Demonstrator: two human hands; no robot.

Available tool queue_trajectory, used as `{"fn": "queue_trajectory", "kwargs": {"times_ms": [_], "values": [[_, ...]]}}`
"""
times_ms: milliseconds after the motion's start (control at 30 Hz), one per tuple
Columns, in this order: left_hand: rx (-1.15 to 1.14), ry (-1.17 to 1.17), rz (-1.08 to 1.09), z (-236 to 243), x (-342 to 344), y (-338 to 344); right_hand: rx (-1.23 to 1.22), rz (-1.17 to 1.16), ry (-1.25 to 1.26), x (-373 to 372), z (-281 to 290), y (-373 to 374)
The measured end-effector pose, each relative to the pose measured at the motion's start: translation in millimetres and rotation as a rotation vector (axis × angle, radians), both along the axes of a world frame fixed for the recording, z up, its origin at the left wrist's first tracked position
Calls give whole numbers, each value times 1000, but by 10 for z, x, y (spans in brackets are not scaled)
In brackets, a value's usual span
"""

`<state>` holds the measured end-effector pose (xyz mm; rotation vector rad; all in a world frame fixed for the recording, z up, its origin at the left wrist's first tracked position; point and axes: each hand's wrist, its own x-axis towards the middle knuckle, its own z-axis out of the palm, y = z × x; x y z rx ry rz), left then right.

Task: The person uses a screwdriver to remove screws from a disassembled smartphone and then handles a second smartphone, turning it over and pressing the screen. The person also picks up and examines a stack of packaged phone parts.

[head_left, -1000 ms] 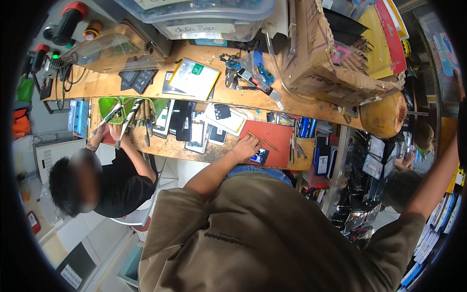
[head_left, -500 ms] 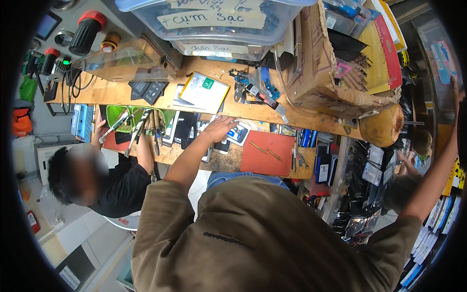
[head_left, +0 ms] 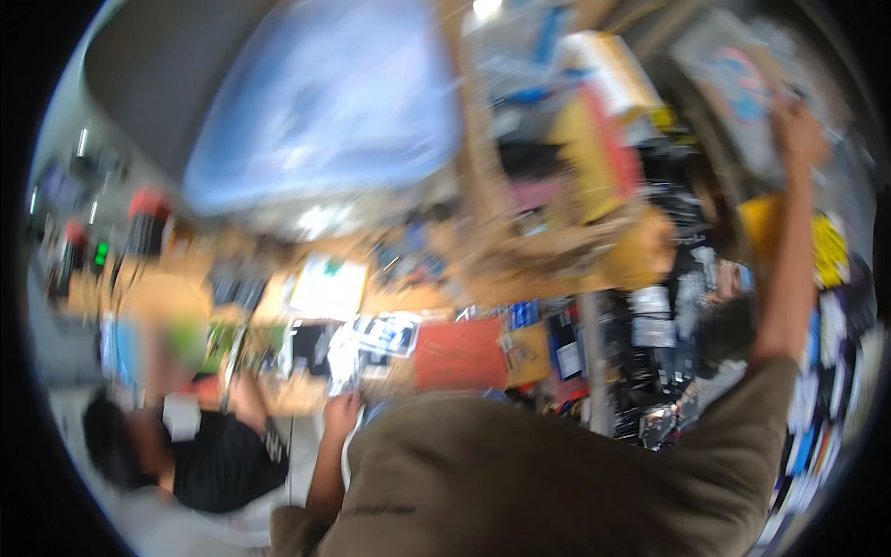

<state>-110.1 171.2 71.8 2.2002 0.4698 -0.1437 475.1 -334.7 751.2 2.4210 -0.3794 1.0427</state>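
Note:
My left hand (head_left: 342, 414) is at the bench's front edge, blurred, its fingers seemingly closed. A bright, shiny whitish strip (head_left: 343, 360), perhaps clear plastic, rises from it; its kind is smeared. My right arm reaches up on the far right. There my right hand (head_left: 800, 137) is beside a clear plastic package (head_left: 738, 88) with pink and blue in it; blur hides its fingers and whether they touch the package. Right of the strip lies a white and blue phone-like panel (head_left: 388, 334), next to a red mat (head_left: 459, 353).
A co-worker in a black top (head_left: 227, 469) works at the bench's left. A blue-tinted plastic bin (head_left: 325, 111) and an open cardboard box (head_left: 483, 232) stand on the shelf. Black-wrapped goods (head_left: 654, 381) hang right of the bench, with stacked boxes (head_left: 817, 399) beyond.
The view has swung and blurred. My left hand has pulled back from the phones to the bench's front edge, with the shiny strip now above it. My right hand remains raised at far right.

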Motion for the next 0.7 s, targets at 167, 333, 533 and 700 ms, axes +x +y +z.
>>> {"fn": "queue_trajectory", "kwargs": {"times_ms": [167,333,533,700], "values": [[94,-89,244,-56,-117,-22,9,234,-188,-231,399,142],[70,-161,193,223,110,-153,40,475,-404,-591,618,320],[223,-314,-56,1149,838,-537,-3,905,-815,-1390,834,713],[109,-598,-82,2194,1166,-728,456,1177,-773,-2440,792,805]]}}
